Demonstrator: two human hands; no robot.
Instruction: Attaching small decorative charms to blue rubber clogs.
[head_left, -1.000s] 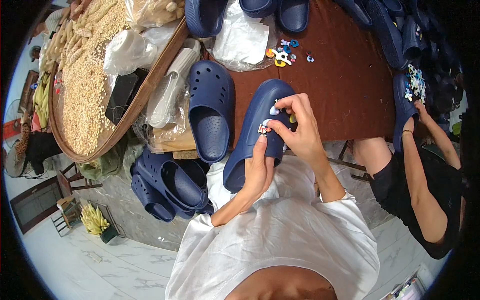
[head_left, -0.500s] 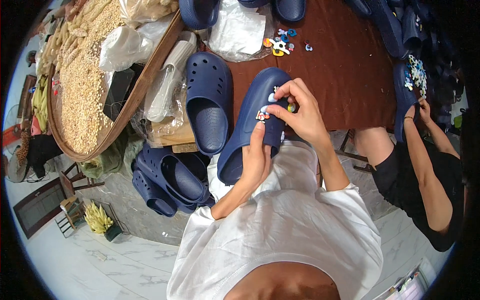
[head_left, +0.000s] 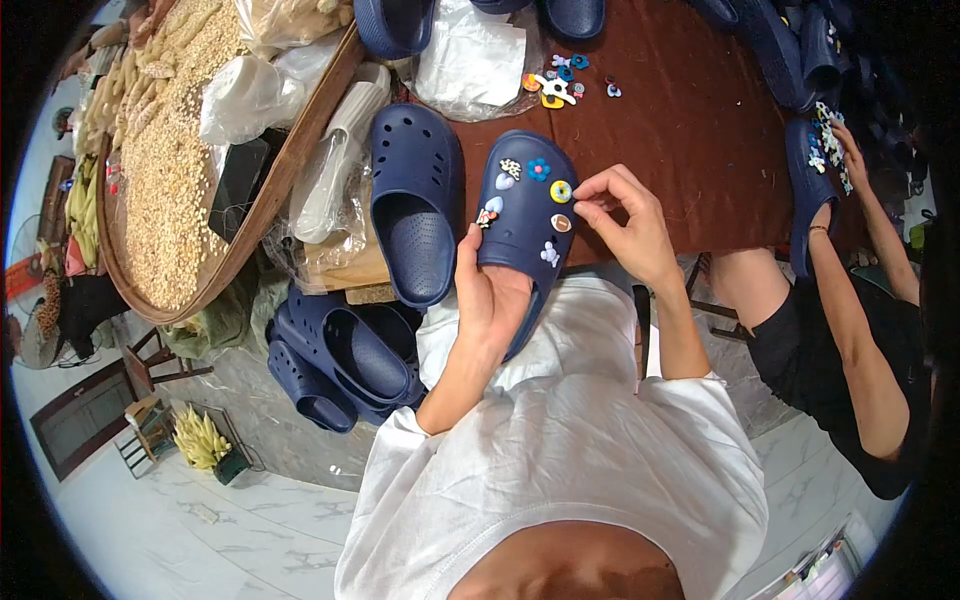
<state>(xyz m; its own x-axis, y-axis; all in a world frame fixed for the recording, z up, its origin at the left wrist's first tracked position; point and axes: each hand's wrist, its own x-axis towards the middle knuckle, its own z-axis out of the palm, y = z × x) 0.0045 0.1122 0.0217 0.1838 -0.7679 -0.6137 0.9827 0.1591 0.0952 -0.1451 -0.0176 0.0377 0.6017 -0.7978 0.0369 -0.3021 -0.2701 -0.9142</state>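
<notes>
My left hand (head_left: 490, 298) holds a navy clog (head_left: 523, 235), fingers inside its opening and thumb along the outer side. On the clog's top sit several charms: a blue flower (head_left: 539, 169), a yellow ring-shaped charm (head_left: 561, 191), a brown football-shaped charm (head_left: 561, 223), a pale animal-shaped charm (head_left: 550, 253) and pale blue hearts (head_left: 504, 181). My right hand (head_left: 628, 222) is at the clog's right edge, beside the yellow charm. Its thumb and forefinger are in a pinch; whatever lies between them is too small to make out. A second navy clog (head_left: 417, 205) lies just left.
Loose charms (head_left: 553, 92) lie on the brown cloth (head_left: 680, 130) near a plastic bag (head_left: 470, 65). A round tray of grains (head_left: 165, 220) stands left. More clogs (head_left: 345, 360) are stacked below it. At right, another person's hand (head_left: 850, 160) reaches to charms beside a clog.
The held clog has turned so its charm-covered top faces up. My right hand has drawn off the charms to the clog's right edge. The other person's hand has moved up to the charms.
</notes>
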